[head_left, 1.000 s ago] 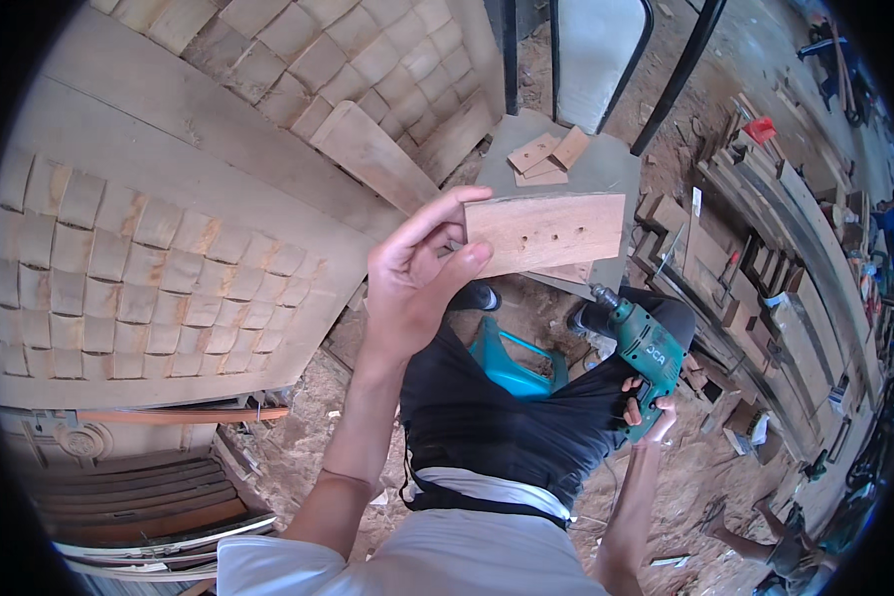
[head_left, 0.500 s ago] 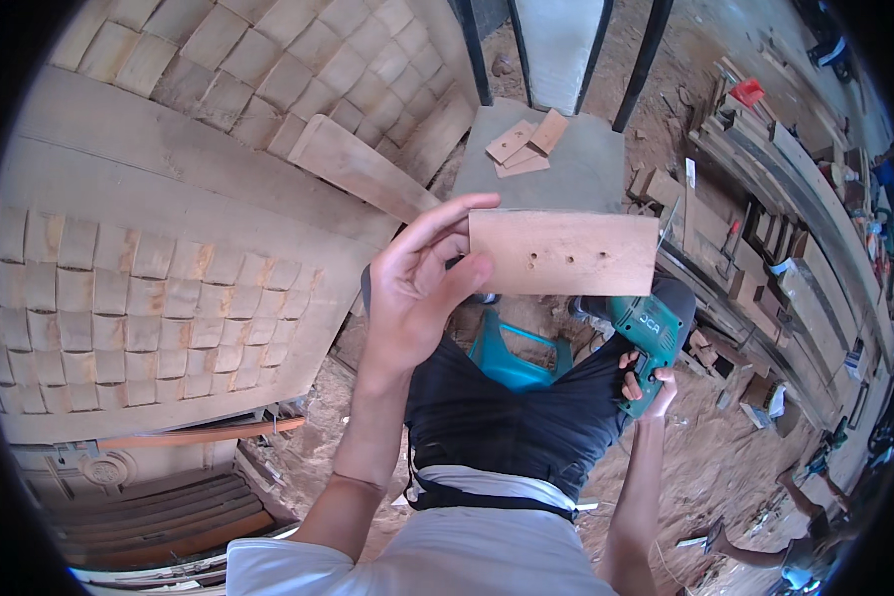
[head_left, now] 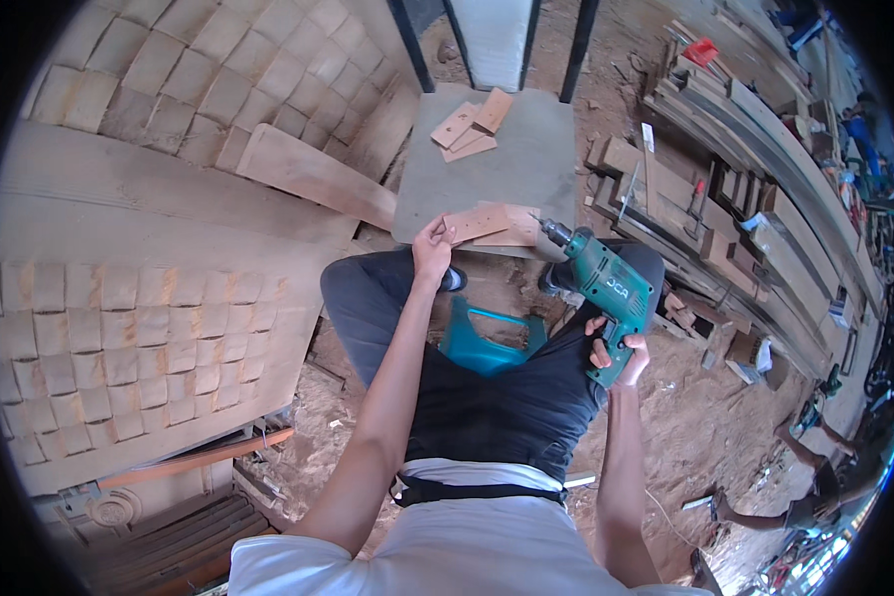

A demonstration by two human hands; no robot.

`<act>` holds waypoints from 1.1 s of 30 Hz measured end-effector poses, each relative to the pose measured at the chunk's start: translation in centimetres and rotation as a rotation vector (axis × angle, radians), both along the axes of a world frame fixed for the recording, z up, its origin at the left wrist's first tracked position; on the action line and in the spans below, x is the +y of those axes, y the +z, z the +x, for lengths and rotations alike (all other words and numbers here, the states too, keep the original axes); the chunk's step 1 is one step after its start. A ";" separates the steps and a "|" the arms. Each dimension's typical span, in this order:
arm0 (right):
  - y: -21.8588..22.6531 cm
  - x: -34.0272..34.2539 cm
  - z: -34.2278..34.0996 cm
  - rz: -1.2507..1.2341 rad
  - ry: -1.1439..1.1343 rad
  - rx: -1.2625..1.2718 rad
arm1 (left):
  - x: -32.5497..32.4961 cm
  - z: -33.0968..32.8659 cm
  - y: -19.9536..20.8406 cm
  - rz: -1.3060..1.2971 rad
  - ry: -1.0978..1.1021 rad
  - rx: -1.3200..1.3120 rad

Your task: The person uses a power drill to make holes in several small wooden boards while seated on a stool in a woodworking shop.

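Fingers of my left hand (head_left: 433, 248) pinch the left end of a small drilled wooden board (head_left: 475, 224). It lies over or just above another wooden piece (head_left: 519, 228) at the near edge of a low grey table (head_left: 551, 149). My right hand (head_left: 618, 356) grips the handle of a green power drill (head_left: 611, 278) above my right thigh. The drill's chuck points up and left, its bit close to the right end of the second piece. Toward the back of the table sit several small boards (head_left: 459, 124), some with holes.
A teal plastic stool (head_left: 492, 343) stands between my legs. To the left lean large panels with a woven wood pattern (head_left: 139, 338). Stacked timber (head_left: 755, 169) and offcuts fill the right side. Another person's legs (head_left: 795, 487) show at lower right.
My left hand has lowered the drilled board from near the camera to the table's near edge. The drill has risen slightly and shifted left. The view has shifted too.
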State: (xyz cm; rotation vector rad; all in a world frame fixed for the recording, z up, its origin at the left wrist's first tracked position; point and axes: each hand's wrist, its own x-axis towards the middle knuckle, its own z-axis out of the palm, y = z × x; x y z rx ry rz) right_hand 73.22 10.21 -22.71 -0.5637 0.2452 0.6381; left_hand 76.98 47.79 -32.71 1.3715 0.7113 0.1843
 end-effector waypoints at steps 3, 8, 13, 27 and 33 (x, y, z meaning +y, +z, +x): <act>0.4 0.1 0.0 -0.027 -0.001 -0.016 | -1.7 0.9 -1.5 0.100 -0.127 0.056; 0.8 1.9 0.0 -0.103 0.007 -0.014 | -2.0 0.5 -2.5 1.082 -0.081 0.018; 1.6 1.7 -0.1 -0.120 -0.014 -0.007 | -11.7 -3.4 5.9 0.252 -0.236 -0.038; 0.5 2.4 -0.6 -0.266 -0.014 0.030 | -19.6 -5.9 9.6 -0.450 -0.521 0.030; 0.7 2.7 -0.3 -0.308 -0.026 0.021 | -19.3 -5.6 10.9 -0.696 -0.519 0.040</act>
